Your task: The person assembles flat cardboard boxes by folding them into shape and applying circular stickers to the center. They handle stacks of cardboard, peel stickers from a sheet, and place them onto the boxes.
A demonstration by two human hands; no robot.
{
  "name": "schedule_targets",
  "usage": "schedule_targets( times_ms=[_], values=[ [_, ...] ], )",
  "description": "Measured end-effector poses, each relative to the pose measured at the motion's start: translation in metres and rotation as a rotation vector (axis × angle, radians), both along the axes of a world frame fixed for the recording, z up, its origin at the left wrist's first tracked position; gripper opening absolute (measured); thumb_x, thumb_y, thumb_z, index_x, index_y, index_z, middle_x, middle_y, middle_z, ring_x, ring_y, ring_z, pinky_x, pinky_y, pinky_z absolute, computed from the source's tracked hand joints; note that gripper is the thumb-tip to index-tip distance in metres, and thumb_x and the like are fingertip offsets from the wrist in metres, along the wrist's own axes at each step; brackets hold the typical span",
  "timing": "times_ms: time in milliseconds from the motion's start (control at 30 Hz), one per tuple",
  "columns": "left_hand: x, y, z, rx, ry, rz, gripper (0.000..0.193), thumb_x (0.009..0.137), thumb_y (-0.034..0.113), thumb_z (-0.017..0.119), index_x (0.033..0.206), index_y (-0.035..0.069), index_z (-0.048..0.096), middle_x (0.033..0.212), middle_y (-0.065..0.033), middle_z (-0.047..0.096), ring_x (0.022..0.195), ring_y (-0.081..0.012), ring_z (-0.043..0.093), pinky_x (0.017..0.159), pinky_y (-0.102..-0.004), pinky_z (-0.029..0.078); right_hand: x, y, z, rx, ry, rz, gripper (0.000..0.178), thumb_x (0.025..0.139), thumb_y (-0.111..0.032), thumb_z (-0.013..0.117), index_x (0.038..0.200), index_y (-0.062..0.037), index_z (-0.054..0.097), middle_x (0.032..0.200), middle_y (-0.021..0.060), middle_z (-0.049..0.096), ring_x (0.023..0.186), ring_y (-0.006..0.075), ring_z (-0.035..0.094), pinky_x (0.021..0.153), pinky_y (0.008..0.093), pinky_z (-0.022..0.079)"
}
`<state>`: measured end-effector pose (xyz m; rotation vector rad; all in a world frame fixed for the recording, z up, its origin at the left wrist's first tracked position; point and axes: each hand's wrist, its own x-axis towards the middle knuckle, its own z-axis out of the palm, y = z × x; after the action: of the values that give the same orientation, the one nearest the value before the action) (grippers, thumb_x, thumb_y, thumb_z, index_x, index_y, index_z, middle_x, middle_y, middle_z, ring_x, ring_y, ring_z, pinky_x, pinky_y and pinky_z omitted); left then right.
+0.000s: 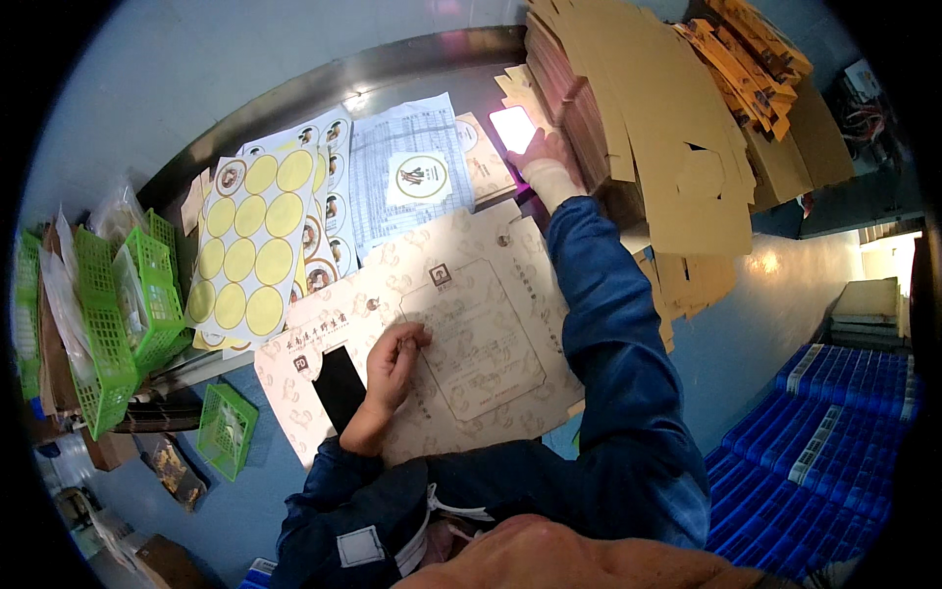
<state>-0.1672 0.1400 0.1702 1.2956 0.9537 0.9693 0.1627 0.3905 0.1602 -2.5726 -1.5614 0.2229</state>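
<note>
A large printed cardboard box blank (461, 265), beige with pale patterns and a dark cut-out-like rectangle at its left, lies flat before me. My left hand (391, 371) rests over it with the fingers curled closed; whether anything is inside them is hidden. At the far right of the worktop, my right hand (546, 157) is closed at the lower edge of a phone (512, 128) with a bright, washed-out screen. Left of the phone lie a paper list (378, 133) with a square round-printed label (420, 179) on it, and a sheet of round yellow stickers (237, 257).
A tall stack of brown flat cardboard (657, 128) stands right of my forearm, with orange printed cartons (746, 59) behind it. Green plastic baskets (147, 285) stand at the left, and another green basket (227, 430) is lower down. Blue bundled stacks (814, 452) fill the lower right.
</note>
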Motion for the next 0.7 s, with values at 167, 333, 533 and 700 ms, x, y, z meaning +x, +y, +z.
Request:
schedule_targets(
  times_ms=[167, 333, 533, 700],
  values=[
    [-0.003, -0.003, 0.001, 0.018, -0.004, 0.003, 0.018, 0.095, 0.008, 0.044, 0.107, -0.002, 0.055, 0.091, -0.0073, 0.058, 0.085, -0.0149, 0.055, 0.080, -0.0266, 0.044, -0.014, -0.041, 0.021, 0.223, 0.086, 0.259, 0.057, 0.075, -0.038, 0.066, 0.117, -0.0013, 0.052, 0.117, 0.0205, 0.052, 0.114, 0.0348, 0.046, 0.097, 0.0407, 0.038],
    [0.004, -0.003, 0.003, 0.061, 0.010, -0.007, 0.017, 0.095, 0.006, 0.044, 0.106, -0.001, 0.055, 0.090, -0.0062, 0.057, 0.085, -0.0146, 0.055, 0.079, -0.0262, 0.044, -0.030, -0.135, 0.046, 0.289, 0.241, 0.637, 0.041, 0.077, -0.022, 0.064, 0.111, -0.0006, 0.056, 0.117, 0.0210, 0.052, 0.112, 0.0358, 0.046, 0.096, 0.0420, 0.037],
    [-0.014, -0.023, 0.019, 0.182, 0.201, 0.051, 0.016, 0.092, 0.002, 0.046, 0.105, 0.002, 0.056, 0.093, -0.0077, 0.058, 0.086, -0.0157, 0.055, 0.080, -0.0267, 0.044, -0.074, -0.245, 0.038, 0.283, 0.273, 0.899, 0.043, 0.077, -0.014, 0.063, 0.115, -0.0001, 0.052, 0.129, 0.0209, 0.043, 0.120, 0.0386, 0.040, 0.103, 0.0428, 0.032],
    [-0.100, -0.068, 0.053, 0.512, 0.712, 0.262, 0.029, 0.077, 0.000, 0.055, 0.105, 0.001, 0.056, 0.106, -0.0175, 0.055, 0.102, -0.0359, 0.050, 0.091, -0.0396, 0.039, -0.091, -0.301, 0.013, 0.313, 0.181, 0.861, 0.045, 0.078, -0.013, 0.057, 0.120, 0.0002, 0.050, 0.130, 0.0228, 0.042, 0.124, 0.0401, 0.037, 0.106, 0.0464, 0.028]
  ],
)
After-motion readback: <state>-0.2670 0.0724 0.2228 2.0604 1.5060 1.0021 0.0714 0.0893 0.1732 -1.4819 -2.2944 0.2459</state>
